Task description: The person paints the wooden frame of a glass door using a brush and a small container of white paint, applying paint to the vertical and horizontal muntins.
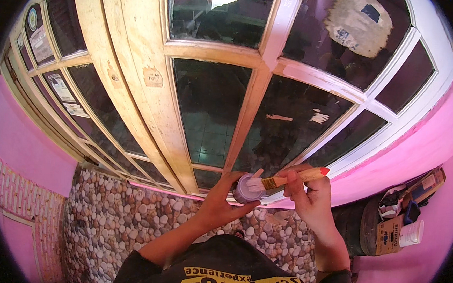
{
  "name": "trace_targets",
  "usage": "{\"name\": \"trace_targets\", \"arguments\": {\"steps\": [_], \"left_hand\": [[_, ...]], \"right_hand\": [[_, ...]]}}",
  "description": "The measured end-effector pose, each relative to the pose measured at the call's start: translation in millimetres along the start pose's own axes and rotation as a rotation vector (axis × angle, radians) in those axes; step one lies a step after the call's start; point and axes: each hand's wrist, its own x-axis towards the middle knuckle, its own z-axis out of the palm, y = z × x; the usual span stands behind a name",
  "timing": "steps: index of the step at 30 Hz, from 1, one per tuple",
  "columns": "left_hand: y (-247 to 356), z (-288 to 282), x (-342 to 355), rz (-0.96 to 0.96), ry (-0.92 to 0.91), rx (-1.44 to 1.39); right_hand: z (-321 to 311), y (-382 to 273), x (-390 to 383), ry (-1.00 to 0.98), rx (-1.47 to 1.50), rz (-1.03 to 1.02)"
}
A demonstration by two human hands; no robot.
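Note:
My left hand [221, 206] is wrapped around a small paint cup [247, 194] with pale paint inside. A thin wooden stick [258, 172] pokes up over its rim. In my right hand [310, 196] is a paintbrush [298, 177] with a wooden handle, a red tip and a metal band. Its white-coated bristles point left and rest at the mouth of the cup. Both hands are in front of the lower part of a glass-paned window frame [258, 81], partly white or pinkish and partly yellowed cream.
Left of the panes stands a cream wooden door frame [130, 68]. The floor [134, 213] has a pebble pattern. At right, along the pink wall [444, 149], a dark barrel [354, 222] stands by a cardboard box [388, 235] and a white plastic cup [412, 233].

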Motion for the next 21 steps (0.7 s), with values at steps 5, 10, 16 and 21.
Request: {"name": "trace_targets", "arguments": {"steps": [5, 10, 16, 21], "left_hand": [[3, 1, 4, 0.032, 0.014, 0.005], [7, 3, 8, 0.022, 0.008, -0.011], [12, 9, 14, 0.027, 0.003, 0.037], [15, 15, 19, 0.045, -0.01, 0.041]], "right_hand": [[0, 4, -7, 0.136, 0.233, 0.156], [-1, 15, -11, 0.287, 0.458, 0.267], [-5, 32, -21, 0.419, 0.81, 0.357], [-6, 37, -29, 0.497, 0.932, 0.438]]}}
